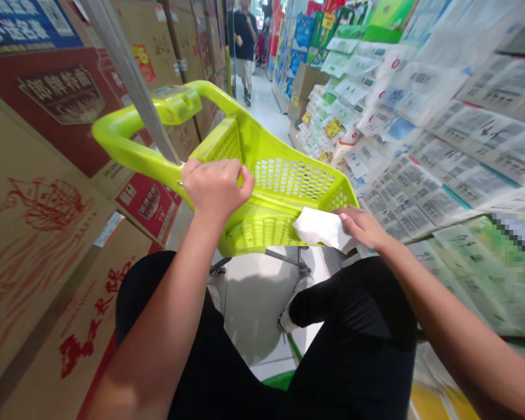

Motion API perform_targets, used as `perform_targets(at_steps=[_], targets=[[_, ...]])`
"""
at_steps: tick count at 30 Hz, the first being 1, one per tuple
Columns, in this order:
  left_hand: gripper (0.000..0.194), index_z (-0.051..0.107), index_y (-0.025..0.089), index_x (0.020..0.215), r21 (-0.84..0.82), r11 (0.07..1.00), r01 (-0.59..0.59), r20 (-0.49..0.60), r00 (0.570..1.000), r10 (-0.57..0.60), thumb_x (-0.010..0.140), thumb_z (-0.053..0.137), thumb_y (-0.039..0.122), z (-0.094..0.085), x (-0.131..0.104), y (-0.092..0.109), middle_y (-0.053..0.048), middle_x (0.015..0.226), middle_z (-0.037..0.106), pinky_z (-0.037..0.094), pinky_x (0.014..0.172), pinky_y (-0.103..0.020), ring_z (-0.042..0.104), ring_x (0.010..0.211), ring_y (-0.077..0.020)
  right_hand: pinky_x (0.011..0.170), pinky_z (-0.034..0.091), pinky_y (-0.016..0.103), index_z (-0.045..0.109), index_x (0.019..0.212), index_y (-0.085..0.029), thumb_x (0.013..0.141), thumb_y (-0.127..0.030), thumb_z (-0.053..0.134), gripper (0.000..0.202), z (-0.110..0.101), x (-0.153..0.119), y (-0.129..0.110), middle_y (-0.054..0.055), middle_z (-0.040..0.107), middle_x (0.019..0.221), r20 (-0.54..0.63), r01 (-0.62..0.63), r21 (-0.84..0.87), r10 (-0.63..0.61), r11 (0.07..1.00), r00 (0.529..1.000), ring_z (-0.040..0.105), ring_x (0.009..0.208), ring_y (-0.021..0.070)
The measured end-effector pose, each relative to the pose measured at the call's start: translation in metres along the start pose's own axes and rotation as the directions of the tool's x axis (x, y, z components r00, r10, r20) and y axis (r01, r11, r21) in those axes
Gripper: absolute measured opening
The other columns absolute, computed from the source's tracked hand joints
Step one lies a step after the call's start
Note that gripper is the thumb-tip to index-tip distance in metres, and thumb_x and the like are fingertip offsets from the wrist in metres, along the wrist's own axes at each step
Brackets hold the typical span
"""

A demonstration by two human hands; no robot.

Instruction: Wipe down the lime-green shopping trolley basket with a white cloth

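Observation:
A bright yellow-green shopping cart [289, 175] with perforated sides stands sideways just ahead of my knees. My left hand [219, 182] is closed in a fist around the near edge of the cart, by the lower end of a grey metal pole [131, 76]. On the cart's right-hand rim, my right hand [363, 226] presses a crumpled white cloth or tissue [319, 226], thumb on top and fingers partly hidden behind it. The part of the basket that shows has only bare plastic in it.
Stacked cardboard boxes [21, 192] wall in the left side. Packaged goods with handwritten prices [446, 175] crowd the right. Down the narrow aisle a person in dark top and light shorts [244, 41] stands. Beneath my legs shows something green [280, 380].

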State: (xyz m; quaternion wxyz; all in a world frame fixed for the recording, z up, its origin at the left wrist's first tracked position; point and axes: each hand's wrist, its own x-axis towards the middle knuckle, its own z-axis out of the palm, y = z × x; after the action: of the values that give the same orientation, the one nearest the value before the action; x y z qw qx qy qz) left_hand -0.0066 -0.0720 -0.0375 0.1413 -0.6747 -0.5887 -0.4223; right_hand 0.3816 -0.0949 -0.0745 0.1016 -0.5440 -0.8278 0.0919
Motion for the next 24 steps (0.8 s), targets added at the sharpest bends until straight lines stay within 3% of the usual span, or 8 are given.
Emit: perform_targets(at_steps=[3, 5, 9, 12, 15, 18, 21, 24], targets=[[0.026, 0.063, 0.023, 0.073, 0.002, 0.999, 0.053, -0.008, 0.999, -0.053, 0.09, 0.056, 0.042, 0.0, -0.002, 0.011, -0.007, 0.07, 0.064, 0.043, 0.097, -0.048, 0.067, 0.087, -0.0293, 0.099, 0.049, 0.045, 0.068, 0.137, -0.023, 0.107, -0.067, 0.011, 0.078, 0.003, 0.003, -0.013, 0.011, 0.074, 0.133, -0.025, -0.049, 0.019, 0.049, 0.999, 0.998, 0.068, 0.119, 0.0324], [0.027, 0.064, 0.023, 0.075, 0.008, 0.997, 0.076, 0.02, 0.997, -0.076, 0.09, 0.056, 0.043, 0.001, -0.003, 0.018, -0.008, 0.073, 0.065, 0.042, 0.098, -0.05, 0.067, 0.09, -0.0311, 0.1, 0.049, 0.045, 0.063, 0.145, -0.027, 0.106, -0.068, 0.013, 0.076, 0.005, 0.019, -0.051, 0.008, 0.069, 0.143, -0.021, -0.01, 0.03, 0.01, 0.999, 1.0, 0.066, 0.126, 0.033], [0.026, 0.065, 0.022, 0.077, 0.022, 0.998, 0.053, 0.075, 0.996, -0.054, 0.091, 0.054, 0.041, 0.002, -0.003, 0.021, -0.01, 0.077, 0.067, 0.042, 0.097, -0.052, 0.068, 0.089, -0.0325, 0.098, 0.049, 0.041, 0.054, 0.152, -0.027, 0.106, -0.072, 0.015, 0.075, 0.008, 0.065, -0.14, 0.007, 0.065, 0.149, -0.05, 0.198, 0.064, -0.196, 0.978, 0.979, 0.064, 0.129, 0.0315], [0.024, 0.065, 0.022, 0.078, 0.035, 0.999, 0.013, 0.075, 0.997, -0.015, 0.09, 0.053, 0.04, 0.0, 0.0, 0.012, -0.01, 0.078, 0.068, 0.042, 0.097, -0.052, 0.068, 0.089, -0.0327, 0.089, 0.049, 0.038, 0.057, 0.143, -0.026, 0.106, -0.073, 0.015, 0.073, 0.01, 0.086, -0.166, 0.007, 0.073, 0.134, -0.043, 0.257, 0.065, -0.254, 0.964, 0.966, 0.069, 0.115, 0.0296], [0.023, 0.065, 0.024, 0.077, 0.018, 1.0, 0.015, 0.076, 0.997, -0.016, 0.088, 0.055, 0.041, -0.005, 0.006, -0.002, -0.01, 0.077, 0.068, 0.041, 0.097, -0.054, 0.068, 0.092, -0.0339, 0.09, 0.048, 0.038, 0.056, 0.144, -0.027, 0.106, -0.072, 0.02, 0.069, 0.009, 0.079, -0.141, 0.007, 0.075, 0.128, 0.003, 0.263, 0.027, -0.263, 0.964, 0.965, 0.07, 0.112, 0.0296], [0.025, 0.065, 0.025, 0.075, 0.0, 1.0, 0.028, 0.101, 0.994, -0.028, 0.085, 0.057, 0.046, -0.009, 0.013, -0.017, -0.01, 0.076, 0.067, 0.039, 0.098, -0.055, 0.068, 0.097, -0.0356, 0.108, 0.043, 0.049, 0.06, 0.141, -0.022, 0.108, -0.065, 0.021, 0.067, 0.008, 0.054, -0.088, 0.012, 0.074, 0.131, 0.014, 0.189, -0.038, -0.188, 0.981, 0.982, 0.068, 0.12, 0.0315], [0.029, 0.063, 0.025, 0.071, -0.022, 0.999, 0.029, 0.132, 0.991, -0.025, 0.081, 0.061, 0.051, -0.008, 0.023, -0.033, -0.009, 0.073, 0.064, 0.035, 0.1, -0.057, 0.065, 0.102, -0.0377, 0.121, 0.03, 0.058, 0.066, 0.123, -0.017, 0.109, -0.06, 0.024, 0.062, 0.01, 0.031, -0.044, 0.016, 0.077, 0.118, 0.011, 0.088, -0.088, -0.088, 0.992, 0.996, 0.07, 0.117, 0.032], [0.035, 0.059, 0.024, 0.067, -0.055, 0.998, 0.029, 0.179, 0.984, -0.018, 0.078, 0.065, 0.057, -0.003, 0.039, -0.048, -0.007, 0.074, 0.062, 0.03, 0.104, -0.057, 0.058, 0.111, -0.0371, 0.124, 0.024, 0.062, 0.066, 0.123, -0.017, 0.11, -0.057, 0.024, 0.059, 0.016, 0.022, -0.031, 0.015, 0.078, 0.119, -0.011, 0.05, -0.068, -0.051, 0.996, 0.999, 0.071, 0.115, 0.0314]])
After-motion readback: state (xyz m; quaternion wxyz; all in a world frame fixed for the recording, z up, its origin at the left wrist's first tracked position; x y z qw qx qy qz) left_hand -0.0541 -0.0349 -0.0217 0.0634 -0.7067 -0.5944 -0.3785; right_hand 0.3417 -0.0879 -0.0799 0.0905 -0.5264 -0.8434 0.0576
